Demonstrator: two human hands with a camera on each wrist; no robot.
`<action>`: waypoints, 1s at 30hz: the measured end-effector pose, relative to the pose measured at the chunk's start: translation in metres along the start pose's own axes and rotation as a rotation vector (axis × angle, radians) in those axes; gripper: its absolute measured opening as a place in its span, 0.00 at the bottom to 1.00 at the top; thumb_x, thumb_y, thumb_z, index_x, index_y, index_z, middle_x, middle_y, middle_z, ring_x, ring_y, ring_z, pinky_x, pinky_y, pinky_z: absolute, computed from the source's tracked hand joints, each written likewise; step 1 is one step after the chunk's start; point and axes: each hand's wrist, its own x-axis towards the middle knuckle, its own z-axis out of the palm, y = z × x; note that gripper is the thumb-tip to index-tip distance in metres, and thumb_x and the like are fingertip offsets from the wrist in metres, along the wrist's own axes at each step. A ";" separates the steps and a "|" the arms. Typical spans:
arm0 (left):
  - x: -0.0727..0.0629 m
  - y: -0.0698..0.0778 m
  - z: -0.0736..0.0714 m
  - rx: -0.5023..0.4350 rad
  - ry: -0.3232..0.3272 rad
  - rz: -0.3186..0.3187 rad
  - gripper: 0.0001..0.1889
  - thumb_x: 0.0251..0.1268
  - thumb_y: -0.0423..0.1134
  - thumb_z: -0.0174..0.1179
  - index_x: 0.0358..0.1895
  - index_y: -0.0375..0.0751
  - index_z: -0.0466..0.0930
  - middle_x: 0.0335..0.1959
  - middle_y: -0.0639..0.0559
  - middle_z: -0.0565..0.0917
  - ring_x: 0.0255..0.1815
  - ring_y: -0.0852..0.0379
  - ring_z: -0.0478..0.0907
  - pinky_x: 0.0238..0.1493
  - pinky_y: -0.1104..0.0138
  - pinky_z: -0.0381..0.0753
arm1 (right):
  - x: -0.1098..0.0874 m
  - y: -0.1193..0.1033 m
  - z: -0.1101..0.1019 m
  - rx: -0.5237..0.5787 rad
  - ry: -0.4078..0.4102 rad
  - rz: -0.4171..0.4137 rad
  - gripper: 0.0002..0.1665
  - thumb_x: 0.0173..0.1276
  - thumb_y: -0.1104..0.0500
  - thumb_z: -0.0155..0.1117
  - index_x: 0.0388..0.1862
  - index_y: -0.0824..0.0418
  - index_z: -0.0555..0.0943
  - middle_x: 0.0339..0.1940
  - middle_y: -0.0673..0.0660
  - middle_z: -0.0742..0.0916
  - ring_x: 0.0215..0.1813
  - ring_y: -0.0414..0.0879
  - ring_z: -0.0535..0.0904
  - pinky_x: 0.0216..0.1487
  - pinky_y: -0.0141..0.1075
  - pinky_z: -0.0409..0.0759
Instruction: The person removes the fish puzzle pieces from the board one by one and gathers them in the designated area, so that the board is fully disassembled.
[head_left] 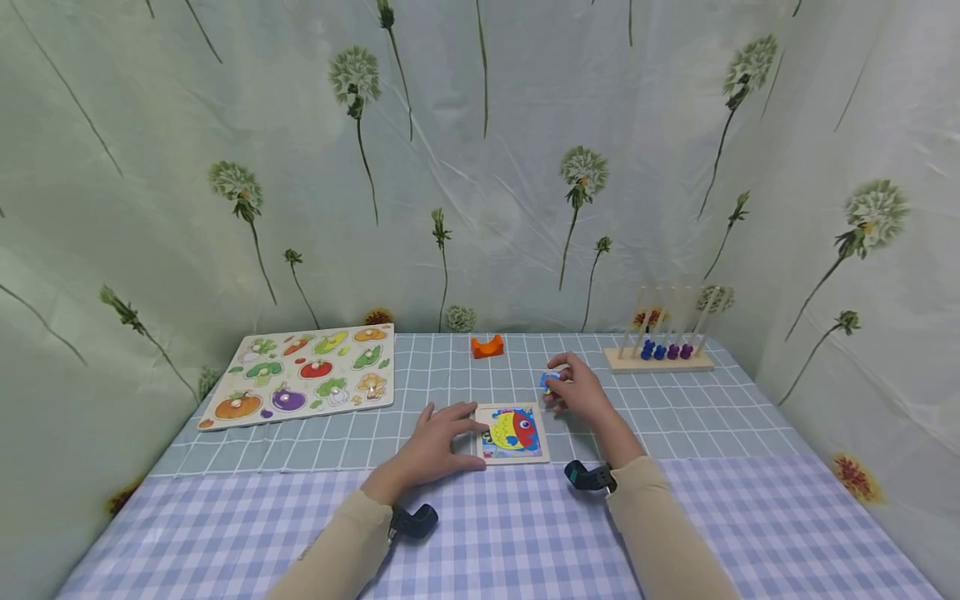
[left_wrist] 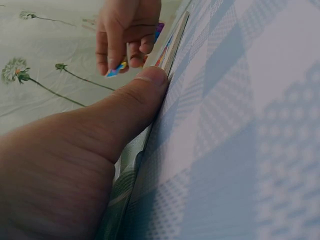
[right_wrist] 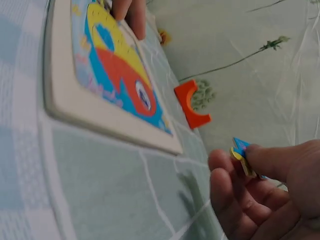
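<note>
So on my feed the right hand (head_left: 583, 393) has a little blue-and-yellow puzzle piece (right_wrist: 242, 151) pinched between thumb and fingers, held up just right of the fish puzzle (head_left: 517, 459). Left hand (head_left: 435, 443) isn't gripping anything that I can see: fingers loosely stretched along the puzzle's left side, thumb at its near left corner. Looks to me like we're on the placing step, left one steadying. Can't tell where the gap is, since that hand covers the left end. Next I'd want the piece turned to match, left fingers shifted if they're blocking, then a flat lowering. Further out: orange block (head_left: 487, 348) behind, vegetable board (head_left: 288, 368) off left, bead rack (head_left: 626, 365) off right.
</note>
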 end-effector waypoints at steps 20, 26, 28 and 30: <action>-0.001 0.001 0.001 0.004 0.000 -0.007 0.29 0.55 0.62 0.70 0.61 0.61 0.81 0.76 0.52 0.68 0.80 0.47 0.59 0.79 0.35 0.39 | 0.003 0.017 -0.011 -0.413 0.012 -0.055 0.23 0.66 0.64 0.65 0.60 0.63 0.80 0.49 0.63 0.84 0.48 0.53 0.79 0.50 0.45 0.81; -0.001 0.002 0.001 0.003 -0.001 -0.012 0.29 0.55 0.62 0.70 0.61 0.61 0.81 0.76 0.52 0.68 0.80 0.47 0.59 0.79 0.35 0.39 | 0.003 0.020 -0.010 -0.547 0.023 -0.140 0.21 0.66 0.64 0.67 0.58 0.65 0.82 0.42 0.62 0.85 0.43 0.51 0.79 0.49 0.47 0.81; -0.001 0.002 0.000 0.001 -0.001 -0.013 0.29 0.55 0.62 0.70 0.61 0.61 0.81 0.76 0.52 0.68 0.80 0.47 0.59 0.79 0.35 0.38 | 0.003 0.020 -0.010 -0.593 0.029 -0.159 0.21 0.66 0.63 0.68 0.58 0.66 0.82 0.41 0.63 0.84 0.41 0.51 0.78 0.46 0.47 0.80; -0.001 0.002 0.000 -0.001 -0.001 -0.014 0.29 0.55 0.62 0.70 0.61 0.61 0.81 0.76 0.52 0.68 0.80 0.47 0.59 0.79 0.35 0.38 | 0.003 0.021 -0.010 -0.639 0.032 -0.167 0.21 0.66 0.61 0.68 0.58 0.65 0.82 0.40 0.62 0.83 0.40 0.50 0.77 0.44 0.46 0.79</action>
